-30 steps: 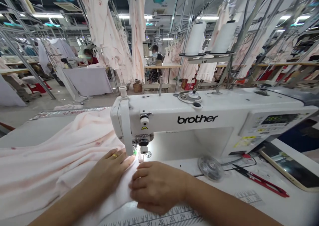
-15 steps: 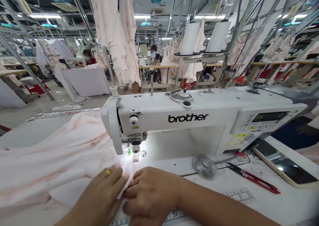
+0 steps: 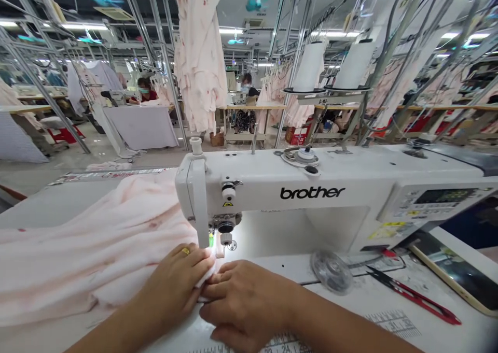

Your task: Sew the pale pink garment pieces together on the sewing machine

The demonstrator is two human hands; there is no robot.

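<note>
Pale pink fabric [image 3: 112, 254] with reddish marks spreads over the left of the table and runs up to the needle area of a white sewing machine [image 3: 257, 179]. My left hand [image 3: 175, 278], a gold ring on one finger, presses on the fabric with its fingers closed on the edge, just in front of the lit presser foot [image 3: 212, 239]. Close beside it, my right hand [image 3: 249, 304] pinches the same edge with curled fingers. A small fold of cloth shows between the two hands; the fingertips are partly hidden.
Right of my hands lie a clear round bobbin-like disc [image 3: 331, 272], red-handled thread snips [image 3: 414, 293] and a phone [image 3: 459, 272]. Two white thread cones [image 3: 309, 65] stand above the machine. Garments [image 3: 200, 57] hang behind it; people sit at machines farther back.
The camera view has shifted, so the machine appears farther right and lower. My left hand now sits nearer the presser foot, and the fabric edge is folded up between my hands.
</note>
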